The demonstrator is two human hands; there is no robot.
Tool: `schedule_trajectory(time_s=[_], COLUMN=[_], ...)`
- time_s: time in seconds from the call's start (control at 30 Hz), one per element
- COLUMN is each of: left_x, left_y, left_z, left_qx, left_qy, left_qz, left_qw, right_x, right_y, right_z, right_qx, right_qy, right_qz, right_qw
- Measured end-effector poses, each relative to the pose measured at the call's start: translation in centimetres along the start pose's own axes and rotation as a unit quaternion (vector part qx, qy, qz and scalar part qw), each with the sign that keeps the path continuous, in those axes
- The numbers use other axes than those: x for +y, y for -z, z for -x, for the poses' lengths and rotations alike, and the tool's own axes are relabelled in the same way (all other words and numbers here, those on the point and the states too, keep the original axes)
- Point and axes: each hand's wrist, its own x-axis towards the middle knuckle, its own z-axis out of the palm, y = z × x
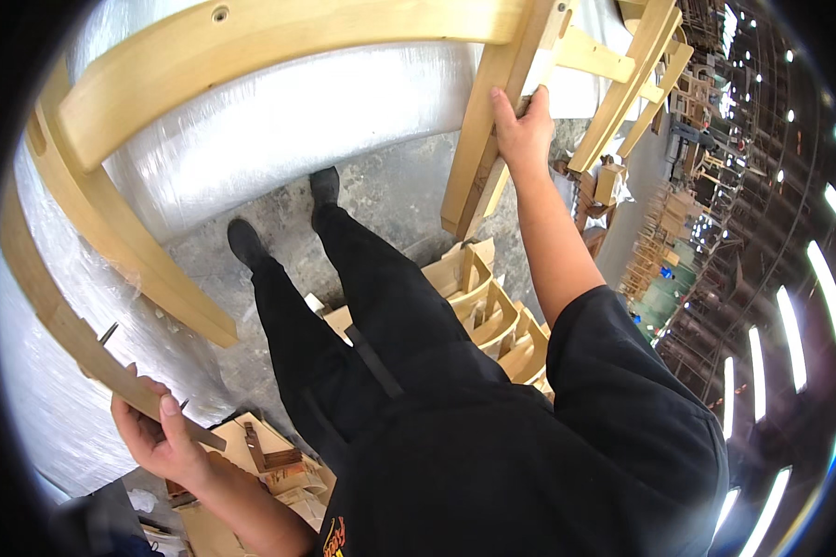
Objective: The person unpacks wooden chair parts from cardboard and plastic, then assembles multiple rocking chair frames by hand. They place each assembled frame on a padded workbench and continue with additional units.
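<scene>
A pale wooden chair frame stands in front of me, with a curved rail (279, 58) across the top of the view. My right hand (527, 139) is closed around its right leg (478, 148), thumb on the near face. At the lower left, my left hand (161, 434) grips the lower part of a long curved wooden strip (70, 325). Two dark metal pins (110, 333) stick out of that strip, one of them right beside my fingers. Between the strip and the rail, the frame's left leg (149, 251) slants down. Some of my fingers are hidden behind the wood.
A bulky roll wrapped in clear film (279, 130) lies behind the frame. Curved wooden parts (492, 311) are stacked by my right leg. More wooden pieces lie in a cardboard box (269, 455) at the lower left. Another wooden frame (627, 88) stands to the right.
</scene>
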Motion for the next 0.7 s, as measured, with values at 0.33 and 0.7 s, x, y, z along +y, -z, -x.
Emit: schedule_trajectory(time_s=[0.33, 0.7], left_x=[-0.5, -0.4], left_y=[0.3, 0.0], left_z=[-0.4, -0.8], left_qx=[-0.018, 0.009], left_qy=[-0.001, 0.021], left_qz=[0.03, 0.035], left_qw=[0.999, 0.999], right_x=[-0.8, -0.1], right_y=[-1.8, -2.8], right_z=[-0.2, 0.0], right_qx=[0.044, 0.113], right_qy=[-0.061, -0.036], right_qz=[0.012, 0.03], right_qw=[0.997, 0.992])
